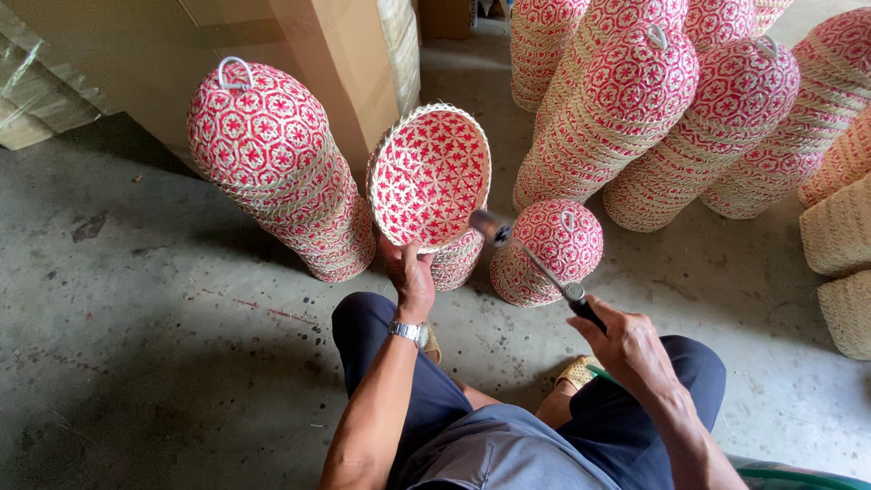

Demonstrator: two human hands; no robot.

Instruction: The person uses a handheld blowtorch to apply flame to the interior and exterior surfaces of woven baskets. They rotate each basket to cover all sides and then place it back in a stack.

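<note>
Our left hand (410, 272) grips the round red-and-white woven basket (428, 174) by its lower rim, above the concrete floor (163, 299) — right hand (626, 345) closed on the metal hammer (535, 259). We'd tap lightly — basket steady.

A round woven basket (428, 177), patterned in red and pale straw stars with a pale braided rim, is held up off the concrete floor, tipped on edge so that its open inside is turned toward the camera. Its lower rim is gripped from below. A hammer (535, 263) with a small metal head and a slim shaft with a dark grip is held slantwise, its head lying just beside the basket's lower right rim.
</note>
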